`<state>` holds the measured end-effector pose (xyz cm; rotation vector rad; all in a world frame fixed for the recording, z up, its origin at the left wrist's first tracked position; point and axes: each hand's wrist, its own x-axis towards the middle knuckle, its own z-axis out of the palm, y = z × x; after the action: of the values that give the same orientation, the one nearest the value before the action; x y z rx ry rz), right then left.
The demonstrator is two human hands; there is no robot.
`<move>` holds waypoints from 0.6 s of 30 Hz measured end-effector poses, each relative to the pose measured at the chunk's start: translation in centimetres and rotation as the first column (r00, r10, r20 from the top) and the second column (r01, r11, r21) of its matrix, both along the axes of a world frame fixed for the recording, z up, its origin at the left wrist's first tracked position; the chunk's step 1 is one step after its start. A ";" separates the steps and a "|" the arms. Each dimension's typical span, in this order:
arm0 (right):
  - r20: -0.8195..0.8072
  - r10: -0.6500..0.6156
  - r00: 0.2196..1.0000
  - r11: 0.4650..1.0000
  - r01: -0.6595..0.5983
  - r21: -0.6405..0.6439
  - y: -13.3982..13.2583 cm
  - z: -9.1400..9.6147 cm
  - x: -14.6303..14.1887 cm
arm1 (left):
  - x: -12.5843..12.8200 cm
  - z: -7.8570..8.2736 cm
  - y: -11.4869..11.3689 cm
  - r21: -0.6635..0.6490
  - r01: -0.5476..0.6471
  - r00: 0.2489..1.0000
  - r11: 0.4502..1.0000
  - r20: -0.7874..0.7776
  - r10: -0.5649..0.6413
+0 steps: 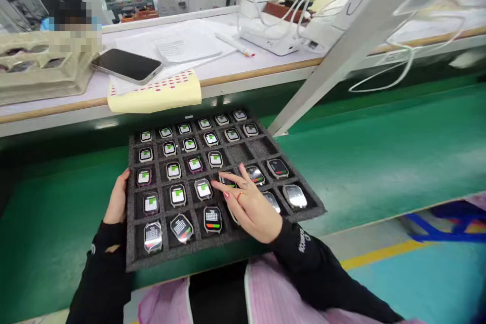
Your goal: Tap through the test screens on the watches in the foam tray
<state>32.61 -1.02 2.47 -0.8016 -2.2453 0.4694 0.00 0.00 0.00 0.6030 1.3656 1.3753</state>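
A dark grey foam tray [131,243] full of square smartwatch bodies lies before me at a slant. My left hand [117,201] grips its left edge, the fingers partly hidden. Over the tray's near right part is my right hand [255,210], fingers spread and holding nothing. Its index fingertip is at or just above a watch [204,190] with a white and green screen; contact is hard to tell. Partly covered by the fingers is a dark-screened watch [228,181]. A watch [212,219] in the near row shows white text and a red-green bar. Two compartments [263,147] at the right hold no watch.
Behind the tray runs a raised white shelf [212,68] with a phone [127,66], papers [186,45], a marker [234,44] and a white cabled box [271,38]. A slanted metal post [326,66] stands right of the tray. Another person [61,0] is at far left.
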 end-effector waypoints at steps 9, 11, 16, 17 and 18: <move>-0.026 0.085 0.996 0.996 -0.085 -0.006 -0.1 0.0 -1.9 | 0.4 -0.5 -5.0 0.109 0.062 0.996 0.992 -0.067 -0.055; -0.017 0.089 0.996 0.996 -0.089 -0.010 -0.1 -0.1 -2.0 | 0.5 -0.7 -5.4 0.114 0.066 0.996 0.991 -0.072 -0.058; 0.059 0.113 0.992 0.993 -0.111 -0.034 -0.1 -0.2 -2.2 | 0.3 -1.5 -5.5 0.139 0.104 0.993 0.985 -0.066 -0.096; 0.059 0.109 0.992 0.994 -0.108 -0.032 -0.1 -0.2 -2.2 | 0.2 -1.6 -5.5 0.146 0.111 0.992 0.983 -0.070 -0.102; 0.051 0.101 0.994 0.995 -0.099 -0.025 -0.1 -0.1 -2.2 | 0.1 -1.7 -5.5 0.153 0.119 0.991 0.981 -0.076 -0.108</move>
<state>30.41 -1.14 2.35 -0.7231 -2.3408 0.5276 0.06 -5.47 -1.73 0.8262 1.2627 1.3890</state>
